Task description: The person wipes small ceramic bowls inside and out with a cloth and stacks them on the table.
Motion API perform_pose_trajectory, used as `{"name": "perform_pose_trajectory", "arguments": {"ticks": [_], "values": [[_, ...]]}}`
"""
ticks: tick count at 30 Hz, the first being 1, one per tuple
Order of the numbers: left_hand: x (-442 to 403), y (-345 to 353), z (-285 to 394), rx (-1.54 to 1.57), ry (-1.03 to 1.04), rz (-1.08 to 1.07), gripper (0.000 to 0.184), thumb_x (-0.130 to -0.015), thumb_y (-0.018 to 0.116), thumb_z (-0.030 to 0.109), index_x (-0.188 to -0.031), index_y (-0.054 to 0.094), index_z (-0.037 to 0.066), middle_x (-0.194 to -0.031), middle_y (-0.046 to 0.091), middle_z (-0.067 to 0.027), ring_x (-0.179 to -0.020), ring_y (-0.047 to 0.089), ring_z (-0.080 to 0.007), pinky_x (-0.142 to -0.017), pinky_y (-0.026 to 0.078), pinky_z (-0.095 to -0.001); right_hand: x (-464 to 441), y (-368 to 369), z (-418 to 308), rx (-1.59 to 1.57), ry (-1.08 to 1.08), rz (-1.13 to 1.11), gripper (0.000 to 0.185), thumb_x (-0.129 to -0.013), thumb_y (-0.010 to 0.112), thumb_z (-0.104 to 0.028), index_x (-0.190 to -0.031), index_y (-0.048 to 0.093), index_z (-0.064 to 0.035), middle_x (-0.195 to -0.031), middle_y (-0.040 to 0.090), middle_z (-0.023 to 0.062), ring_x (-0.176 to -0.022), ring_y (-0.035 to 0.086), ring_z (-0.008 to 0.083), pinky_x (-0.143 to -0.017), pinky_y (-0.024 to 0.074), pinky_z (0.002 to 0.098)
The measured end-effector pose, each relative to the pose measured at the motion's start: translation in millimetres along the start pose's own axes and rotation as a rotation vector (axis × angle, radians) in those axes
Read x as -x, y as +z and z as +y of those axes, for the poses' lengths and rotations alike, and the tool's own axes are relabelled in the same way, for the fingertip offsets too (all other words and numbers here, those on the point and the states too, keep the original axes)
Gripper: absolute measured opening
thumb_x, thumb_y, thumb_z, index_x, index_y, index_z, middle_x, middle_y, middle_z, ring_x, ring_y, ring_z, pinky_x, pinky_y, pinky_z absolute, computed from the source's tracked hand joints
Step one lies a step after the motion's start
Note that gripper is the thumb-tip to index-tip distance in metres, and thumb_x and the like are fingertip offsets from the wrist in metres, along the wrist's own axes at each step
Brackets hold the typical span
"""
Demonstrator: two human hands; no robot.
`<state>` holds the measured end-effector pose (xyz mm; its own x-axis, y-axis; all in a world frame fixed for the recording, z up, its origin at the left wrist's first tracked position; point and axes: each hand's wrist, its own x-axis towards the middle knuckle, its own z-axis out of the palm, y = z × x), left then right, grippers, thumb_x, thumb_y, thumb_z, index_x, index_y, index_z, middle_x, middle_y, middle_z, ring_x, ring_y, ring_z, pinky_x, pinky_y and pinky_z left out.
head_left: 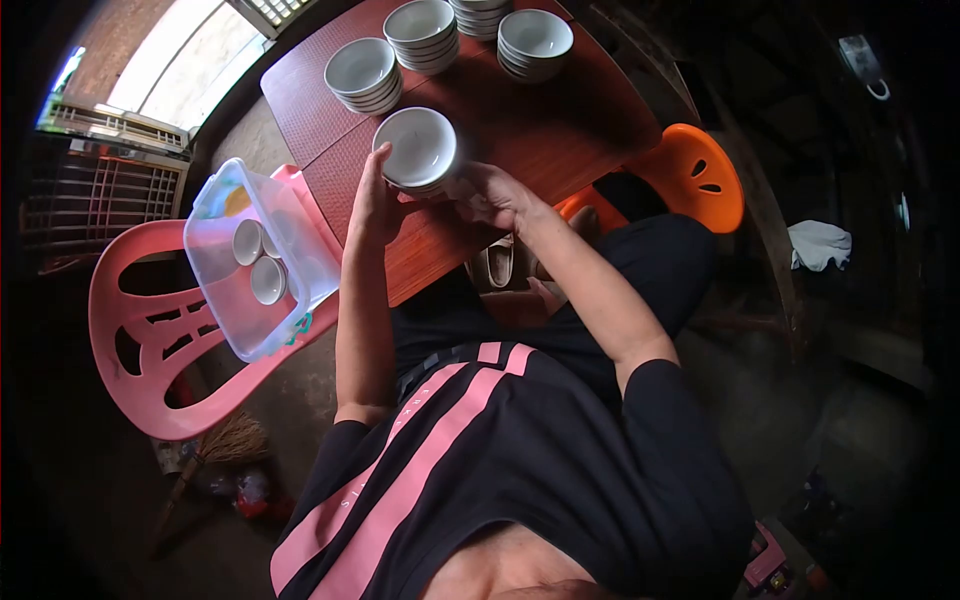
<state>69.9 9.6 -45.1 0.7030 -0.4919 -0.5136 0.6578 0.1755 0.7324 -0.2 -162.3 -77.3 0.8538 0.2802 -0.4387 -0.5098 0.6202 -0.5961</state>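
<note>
My left hand [372, 205] is closed around the left side of a white bowl [420, 145], its thumb at the rim. The bowl is tilted toward me above the table's near edge; I cannot tell whether others are nested beneath it. At the bowl's lower right, my right hand [500, 195] is closed on a pale crumpled cloth [478, 208], partly hidden by the fingers. Beyond my hands stand stacks of white bowls: one stack [363, 75] nearest, another stack [422, 35] behind it, a third stack [535, 45] to the right.
Those stacks stand on a reddish-brown table [320, 115]. At left, a clear plastic bin [225, 300] with a few small white bowls [268, 280] sits on a pink chair [130, 260]. An orange chair [715, 200] is at right. A broom [225, 440] lies on the floor.
</note>
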Motion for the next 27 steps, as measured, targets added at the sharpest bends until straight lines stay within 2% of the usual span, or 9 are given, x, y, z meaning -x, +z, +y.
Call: {"name": "perform_pose_trajectory", "arguments": {"ticks": [2,8,11,12,15,16,20,23,27], "values": [[-5.3,0.9,2.0,-0.008,0.030,-0.002,0.060,-0.087,0.044,0.049,-0.130,0.037,0.007,-0.118,0.051,-0.0157,-0.105,0.053,-0.0282,-0.086,0.044,-0.0554,-0.7,0.0,4.0,-0.086,-0.067,-0.013,0.004,-0.086,0.054,-0.014,-0.084,0.054,-0.0099,-0.067,0.051,-0.0021,-0.040,0.036,0.0047,-0.039,0.0303,0.0189],[-31.1,29.4,16.4,-0.045,0.089,-0.009,0.063,-0.087,0.047,0.046,-0.133,0.034,0.006,-0.118,0.051,-0.0172,-0.102,0.055,-0.0293,-0.084,0.047,-0.0538,-12.3,-16.3,-25.9,-0.062,-0.079,0.092,0.009,-0.077,0.059,-0.006,-0.083,0.054,-0.0094,-0.067,0.053,0.0002,-0.047,0.044,0.0078,-0.043,0.0362,0.0217],[-62.9,35.0,22.2,-0.039,0.015,-0.100,0.062,-0.088,0.047,0.045,-0.132,0.034,0.003,-0.117,0.053,-0.0175,-0.102,0.057,-0.0294,-0.083,0.050,-0.0468,-26.0,-34.4,-35.5,0.016,-0.134,0.153,0.016,-0.071,0.060,-0.001,-0.084,0.054,-0.0090,-0.067,0.054,0.0016,-0.051,0.048,0.0106,-0.045,0.0378,0.0226],[-79.1,38.6,20.5,0.007,0.112,-0.152,0.061,-0.088,0.047,0.044,-0.131,0.035,0.002,-0.117,0.054,-0.0181,-0.099,0.058,-0.0295,-0.081,0.051,-0.0437,-28.0,-36.0,-40.3,0.022,-0.138,0.150,0.016,-0.071,0.060,-0.001,-0.084,0.054,-0.0090,-0.067,0.054,0.0016,-0.051,0.048,0.0106,-0.045,0.0378,0.0226],[-101.8,46.2,25.2,0.064,0.026,-0.134,0.060,-0.088,0.047,0.043,-0.130,0.037,0.001,-0.118,0.053,-0.0188,-0.097,0.059,-0.0298,-0.081,0.051,-0.0420,-33.9,-44.6,-51.7,-0.047,-0.189,0.225,0.021,-0.067,0.060,0.000,-0.085,0.055,-0.0089,-0.069,0.056,0.0024,-0.051,0.050,0.0125,-0.045,0.0389,0.0230],[-115.2,41.8,25.3,0.011,-0.012,-0.175,0.066,-0.087,0.042,0.046,-0.133,0.028,0.002,-0.119,0.049,-0.0269,-0.103,0.055,-0.0396,-0.082,0.050,-0.0505,-36.3,-48.4,-53.9,-0.049,-0.194,0.223,0.020,-0.067,0.060,-0.001,-0.085,0.055,-0.0088,-0.069,0.057,0.0025,-0.052,0.050,0.0130,-0.045,0.0394,0.0232],[-129.4,45.2,29.6,-0.049,0.057,-0.209,0.067,-0.088,0.041,0.049,-0.135,0.027,0.003,-0.120,0.049,-0.0261,-0.107,0.053,-0.0386,-0.085,0.049,-0.0492,-38.5,-46.4,-58.5,-0.110,-0.229,0.314,0.019,-0.069,0.059,-0.005,-0.087,0.055,-0.0084,-0.071,0.058,0.0027,-0.051,0.051,0.0137,-0.047,0.0429,0.0248],[-113.8,53.6,32.1,0.075,-0.066,-0.315,0.066,-0.089,0.039,0.050,-0.134,0.030,0.004,-0.123,0.049,-0.0218,-0.106,0.054,-0.0344,-0.087,0.048,-0.0464,-36.3,-43.6,-57.8,0.003,-0.254,0.337,0.016,-0.075,0.059,-0.010,-0.090,0.056,-0.0080,-0.071,0.059,0.0036,-0.051,0.053,0.0150,-0.048,0.0460,0.0272],[-71.2,56.6,6.6,-0.061,0.238,-0.067,0.063,-0.091,0.037,0.052,-0.136,0.033,0.009,-0.133,0.044,-0.0054,-0.125,0.037,-0.0213,-0.100,0.031,-0.0395,-48.7,-66.7,-29.6,-0.079,-0.343,0.366,0.020,-0.087,0.055,-0.023,-0.099,0.059,-0.0085,-0.081,0.064,0.0080,-0.056,0.057,0.0166,-0.046,0.0475,0.0292]]}}
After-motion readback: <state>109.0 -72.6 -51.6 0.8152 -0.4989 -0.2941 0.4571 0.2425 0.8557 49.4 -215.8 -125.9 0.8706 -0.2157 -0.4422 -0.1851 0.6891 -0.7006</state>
